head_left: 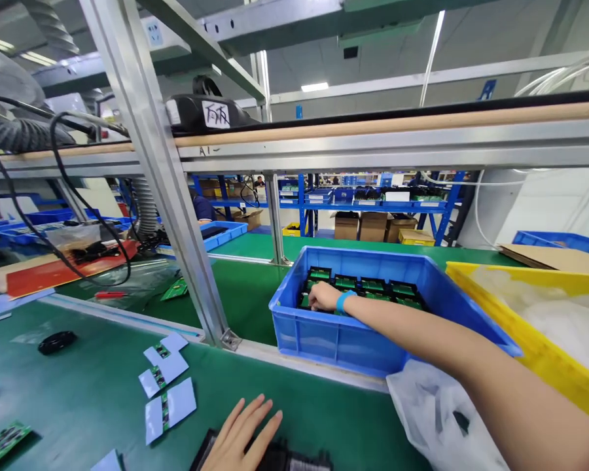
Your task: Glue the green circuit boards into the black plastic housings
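- Two hands show in the single head view: the right hand [324, 296] reaches far forward into a blue bin [343, 340], and the left hand [243, 435] lies near the bottom edge.
- Right hand: fingers curled down among the green boards [373, 286] that stand in rows inside the bin, at the near-left end of those rows. It touches them, but whether it has closed on one I cannot tell, since the fingertips are hidden behind the knuckles. A blue wristband [344, 301] sits on that wrist.
- Left hand: open and flat, fingers spread, palm down on a dark tray [294, 461] at the front of the tabletop [93, 386]; it grips nothing.
- Step in hand, as I judge it: picking a board out of the bin. The next move would call for a firm pinch on one board's edges and a straight lift, so the neighbouring boards are not dragged along.
- Around them: a yellow bin [535, 347] just right of the blue one, a clear bag [432, 412] under the right forearm, white pads [169, 392] lying left of the left hand, and a slanted metal post [167, 190] between the two work areas.
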Motion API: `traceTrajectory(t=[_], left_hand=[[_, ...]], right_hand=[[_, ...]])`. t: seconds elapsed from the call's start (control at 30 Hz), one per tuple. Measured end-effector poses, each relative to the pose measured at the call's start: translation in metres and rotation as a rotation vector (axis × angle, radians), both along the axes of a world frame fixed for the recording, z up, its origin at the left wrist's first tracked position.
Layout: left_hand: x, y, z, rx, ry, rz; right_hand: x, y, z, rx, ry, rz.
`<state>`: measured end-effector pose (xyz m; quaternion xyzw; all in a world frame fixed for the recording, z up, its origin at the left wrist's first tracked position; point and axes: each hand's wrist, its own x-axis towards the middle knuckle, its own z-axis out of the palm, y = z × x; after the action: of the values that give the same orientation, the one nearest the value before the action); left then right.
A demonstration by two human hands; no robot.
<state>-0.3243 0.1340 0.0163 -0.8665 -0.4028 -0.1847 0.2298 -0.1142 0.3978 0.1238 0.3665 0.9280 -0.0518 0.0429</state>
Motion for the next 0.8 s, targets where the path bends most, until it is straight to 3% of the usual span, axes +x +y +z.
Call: traceTrajectory(t=[0.17, 0.27, 0.33, 0.4, 0.53, 0.63, 0.8], left_hand=[[0.0, -0.009, -0.004, -0.121, -0.093, 0.037], [0.004, -0.013, -0.007, -0.208, -0.093, 0.018], [0.012, -0.017, -0.006, -0.267, -0.081, -0.017], [0.023, -0.023, -0.003, -0.347, -0.079, -0.054], [0.043, -0.032, 0.002, -0.526, -0.092, -0.08], [0.048, -0.035, 0.004, -0.624, -0.083, -0.067], [0.049, -0.038, 0.005, -0.67, -0.081, -0.047]], right_hand=[[0.029, -0.029, 0.049, 0.011, 0.2, -0.093], [0.074, -0.086, 0.076, 0.048, 0.298, -0.171], [0.109, -0.143, 0.075, 0.004, 0.282, -0.205], [0.142, -0.206, 0.054, -0.077, 0.209, -0.253], [0.176, -0.302, -0.025, -0.115, 0.038, -0.487], [0.173, -0.333, -0.075, -0.06, -0.011, -0.612], [0.171, -0.349, -0.105, -0.003, 0.002, -0.671]])
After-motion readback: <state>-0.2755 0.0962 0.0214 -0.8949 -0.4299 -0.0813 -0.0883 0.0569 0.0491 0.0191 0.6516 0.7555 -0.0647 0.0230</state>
